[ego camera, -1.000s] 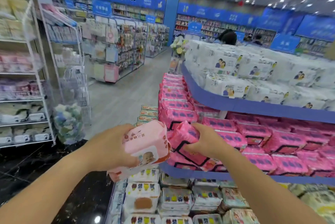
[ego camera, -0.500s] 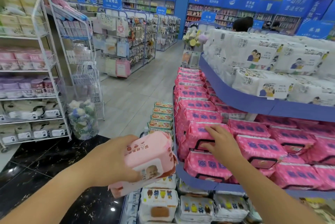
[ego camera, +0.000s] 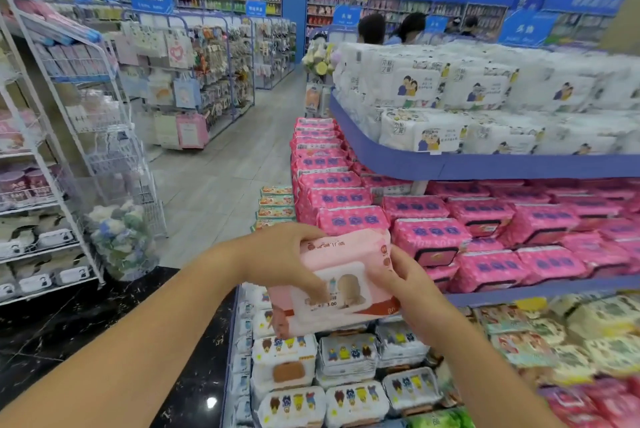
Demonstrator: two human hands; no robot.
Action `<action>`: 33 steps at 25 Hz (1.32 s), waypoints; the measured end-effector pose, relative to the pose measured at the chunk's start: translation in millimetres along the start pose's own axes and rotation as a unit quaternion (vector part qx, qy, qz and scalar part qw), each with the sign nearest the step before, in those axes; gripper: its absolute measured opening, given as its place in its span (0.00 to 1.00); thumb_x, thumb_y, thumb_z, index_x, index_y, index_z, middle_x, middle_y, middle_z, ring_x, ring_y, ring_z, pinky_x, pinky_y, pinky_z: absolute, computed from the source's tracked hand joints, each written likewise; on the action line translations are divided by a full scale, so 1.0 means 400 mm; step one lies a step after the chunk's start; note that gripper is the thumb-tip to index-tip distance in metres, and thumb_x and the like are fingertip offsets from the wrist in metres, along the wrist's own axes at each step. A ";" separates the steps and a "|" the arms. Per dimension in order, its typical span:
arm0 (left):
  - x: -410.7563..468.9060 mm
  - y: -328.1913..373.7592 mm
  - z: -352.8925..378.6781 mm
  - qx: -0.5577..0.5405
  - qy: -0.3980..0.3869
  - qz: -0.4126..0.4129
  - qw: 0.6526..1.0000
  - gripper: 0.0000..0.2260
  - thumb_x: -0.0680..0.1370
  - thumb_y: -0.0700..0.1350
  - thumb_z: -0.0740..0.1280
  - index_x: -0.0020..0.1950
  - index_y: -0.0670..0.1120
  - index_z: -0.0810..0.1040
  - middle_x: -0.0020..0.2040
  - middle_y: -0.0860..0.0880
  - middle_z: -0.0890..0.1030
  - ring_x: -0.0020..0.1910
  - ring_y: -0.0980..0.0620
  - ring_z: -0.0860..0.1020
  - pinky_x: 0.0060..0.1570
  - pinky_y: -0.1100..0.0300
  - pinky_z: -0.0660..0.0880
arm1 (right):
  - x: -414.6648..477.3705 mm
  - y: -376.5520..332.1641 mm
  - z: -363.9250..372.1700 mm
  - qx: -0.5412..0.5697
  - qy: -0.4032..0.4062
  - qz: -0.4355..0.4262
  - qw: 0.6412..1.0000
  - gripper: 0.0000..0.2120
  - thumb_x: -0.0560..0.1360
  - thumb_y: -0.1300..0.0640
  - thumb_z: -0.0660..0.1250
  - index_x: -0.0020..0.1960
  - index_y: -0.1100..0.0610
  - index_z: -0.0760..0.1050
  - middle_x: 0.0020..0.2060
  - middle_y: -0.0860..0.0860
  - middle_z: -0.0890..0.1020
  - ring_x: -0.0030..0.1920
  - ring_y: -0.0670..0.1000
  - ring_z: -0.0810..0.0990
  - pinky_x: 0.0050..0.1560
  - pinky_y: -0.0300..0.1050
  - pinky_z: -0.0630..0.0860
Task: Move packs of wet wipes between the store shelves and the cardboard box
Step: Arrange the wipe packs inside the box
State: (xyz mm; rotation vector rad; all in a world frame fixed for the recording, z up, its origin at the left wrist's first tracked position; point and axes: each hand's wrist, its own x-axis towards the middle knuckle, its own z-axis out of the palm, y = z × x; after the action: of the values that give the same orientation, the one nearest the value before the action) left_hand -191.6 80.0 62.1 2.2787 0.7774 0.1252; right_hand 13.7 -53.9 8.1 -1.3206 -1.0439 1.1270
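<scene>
A person stands at a tiered store display, holding one pale pink pack of wet wipes (ego camera: 346, 275) in both hands at about waist height, just in front of the middle shelf (ego camera: 540, 285). The left hand (ego camera: 277, 261) grips the pack's left end, fingers curled over the top edge and the thumb lying across the printed front near the white flip lid. The right hand (ego camera: 412, 292) clasps the right end, thumb on the front and fingers wrapped behind. Both forearms reach forward from the bottom corners of the view and meet at the pack, wrists bent slightly inward. The pack is tilted, its left end lower and its front turned up towards the person. The two-handed hold probably serves to steady and square the soft pack before it is slotted in. It hangs in the air, resting on no shelf. Behind it the middle shelf is packed tightly with bright pink packs (ego camera: 429, 237) in neat rows, so any gap for it is likely narrow. The upper shelf (ego camera: 485, 164) carries white packs (ego camera: 415, 81) with cartoon figures, and the lower tier holds white packs printed with bears (ego camera: 284, 348). The cardboard box is not in view. To the left are a white wire rack (ego camera: 86, 150) of goods and a grey aisle; several people (ego camera: 372, 28) stand far behind the display.
</scene>
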 end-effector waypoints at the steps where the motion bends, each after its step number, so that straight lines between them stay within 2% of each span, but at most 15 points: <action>1: 0.019 0.040 0.009 0.005 -0.020 0.019 1.000 0.25 0.64 0.56 0.81 0.58 0.60 0.79 0.51 0.58 0.83 0.47 0.59 0.81 0.50 0.55 0.81 | -0.037 -0.003 -0.014 0.024 0.047 -0.004 0.999 0.27 0.68 0.47 0.77 0.65 0.52 0.77 0.57 0.53 0.85 0.56 0.57 0.84 0.53 0.53 0.82; 4: 0.060 0.140 0.044 0.025 -0.031 0.058 0.997 0.28 0.65 0.61 0.80 0.62 0.62 0.75 0.54 0.65 0.78 0.52 0.62 0.78 0.46 0.64 0.75 | -0.137 -0.014 -0.080 0.080 0.168 -0.033 0.982 0.25 0.63 0.48 0.79 0.57 0.55 0.83 0.52 0.60 0.86 0.48 0.60 0.86 0.44 0.52 0.82; 6: 0.067 0.215 0.080 -0.003 0.038 0.070 0.997 0.33 0.64 0.65 0.79 0.66 0.62 0.73 0.58 0.66 0.75 0.52 0.62 0.78 0.47 0.67 0.72 | -0.207 -0.040 -0.134 0.123 0.210 -0.055 0.968 0.25 0.63 0.47 0.80 0.55 0.58 0.83 0.50 0.61 0.86 0.45 0.58 0.86 0.39 0.49 0.82; 8: 0.061 0.285 0.129 -0.101 0.123 0.062 0.985 0.40 0.61 0.67 0.78 0.71 0.58 0.71 0.63 0.59 0.76 0.47 0.54 0.81 0.46 0.58 0.78 | -0.265 -0.069 -0.191 0.156 0.236 -0.070 0.957 0.22 0.67 0.49 0.79 0.56 0.60 0.81 0.46 0.59 0.86 0.41 0.55 0.85 0.36 0.47 0.81; 10: 0.049 0.366 0.195 -0.228 0.149 0.047 0.961 0.46 0.60 0.66 0.79 0.73 0.56 0.66 0.61 0.52 0.77 0.36 0.44 0.82 0.34 0.50 0.81 | -0.321 -0.104 -0.242 0.173 0.249 -0.094 0.948 0.20 0.71 0.53 0.73 0.59 0.62 0.79 0.44 0.56 0.86 0.39 0.53 0.85 0.33 0.45 0.80; 11: 0.036 0.417 0.231 -0.283 0.151 0.039 0.946 0.49 0.59 0.67 0.81 0.75 0.57 0.63 0.60 0.48 0.78 0.32 0.44 0.81 0.28 0.52 0.79 | -0.358 -0.121 -0.268 0.176 0.249 -0.104 0.947 0.21 0.71 0.53 0.72 0.61 0.63 0.79 0.44 0.55 0.86 0.39 0.52 0.85 0.33 0.45 0.80; 12: 0.027 0.459 0.265 -0.330 0.156 0.037 0.930 0.54 0.56 0.69 0.81 0.76 0.59 0.61 0.61 0.46 0.78 0.33 0.46 0.81 0.28 0.53 0.78 | -0.387 -0.130 -0.302 0.174 0.247 -0.116 0.946 0.22 0.71 0.52 0.71 0.61 0.63 0.78 0.44 0.55 0.86 0.39 0.52 0.85 0.33 0.45 0.79; 14: 0.012 0.539 0.333 -0.402 0.162 0.050 0.900 0.59 0.48 0.71 0.81 0.75 0.56 0.64 0.62 0.47 0.82 0.44 0.47 0.86 0.39 0.48 0.83 | -0.457 -0.148 -0.372 0.183 0.241 -0.129 0.945 0.22 0.71 0.52 0.73 0.60 0.62 0.79 0.47 0.57 0.86 0.42 0.54 0.85 0.36 0.46 0.80; 16: 0.017 0.654 0.421 -0.432 0.133 0.045 0.891 0.54 0.46 0.72 0.80 0.67 0.49 0.73 0.58 0.49 0.85 0.51 0.48 0.86 0.48 0.49 0.83 | -0.547 -0.143 -0.479 0.190 0.252 -0.120 0.941 0.26 0.71 0.48 0.76 0.63 0.61 0.79 0.54 0.60 0.85 0.50 0.60 0.84 0.42 0.51 0.80; 18: 0.029 0.776 0.533 -0.447 0.096 0.048 0.888 0.42 0.56 0.69 0.80 0.62 0.47 0.77 0.54 0.49 0.87 0.49 0.49 0.86 0.46 0.54 0.83 | -0.649 -0.145 -0.595 0.188 0.259 -0.112 0.941 0.31 0.67 0.45 0.76 0.65 0.60 0.78 0.58 0.62 0.83 0.55 0.64 0.82 0.45 0.53 0.79; 21: 0.084 0.963 0.707 -0.481 0.066 0.059 0.872 0.26 0.69 0.58 0.76 0.61 0.44 0.78 0.52 0.46 0.88 0.47 0.46 0.87 0.52 0.47 0.82 | -0.829 -0.158 -0.783 0.166 0.281 -0.108 0.939 0.29 0.69 0.45 0.75 0.65 0.60 0.78 0.57 0.62 0.84 0.49 0.59 0.84 0.38 0.47 0.80; 23: 0.130 1.081 0.811 -0.489 0.038 0.067 0.869 0.27 0.70 0.58 0.76 0.61 0.42 0.79 0.52 0.44 0.87 0.47 0.43 0.86 0.53 0.44 0.81 | -0.941 -0.166 -0.902 0.166 0.301 -0.106 0.933 0.28 0.70 0.45 0.72 0.65 0.59 0.78 0.56 0.61 0.84 0.50 0.58 0.85 0.39 0.48 0.80; 26: 0.215 1.253 0.936 -0.485 0.002 0.090 0.870 0.21 0.74 0.55 0.72 0.60 0.42 0.80 0.51 0.43 0.87 0.40 0.46 0.86 0.38 0.53 0.82 | -1.069 -0.175 -1.082 0.157 0.351 -0.111 0.916 0.29 0.69 0.45 0.75 0.65 0.58 0.78 0.57 0.60 0.84 0.54 0.59 0.84 0.45 0.50 0.80; 30: 0.369 1.421 1.040 -0.462 -0.030 0.109 0.880 0.22 0.74 0.57 0.73 0.60 0.43 0.80 0.51 0.45 0.87 0.47 0.44 0.86 0.50 0.46 0.83 | -1.134 -0.180 -1.286 0.149 0.401 -0.117 0.896 0.27 0.69 0.44 0.74 0.63 0.57 0.80 0.58 0.61 0.83 0.58 0.63 0.82 0.55 0.61 0.78; 33: 0.538 1.521 1.095 -0.458 -0.048 0.124 0.879 0.17 0.77 0.54 0.69 0.58 0.43 0.80 0.50 0.45 0.88 0.42 0.48 0.86 0.40 0.55 0.83 | -1.113 -0.183 -1.461 0.155 0.423 -0.121 0.885 0.20 0.75 0.46 0.68 0.62 0.56 0.80 0.56 0.61 0.84 0.49 0.57 0.84 0.45 0.51 0.80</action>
State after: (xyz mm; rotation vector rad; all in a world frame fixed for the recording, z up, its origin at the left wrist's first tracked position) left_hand 417.8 -404.5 111.7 1.4374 0.2559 0.4028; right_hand 513.6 -588.6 103.8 -1.1908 -0.3360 0.4019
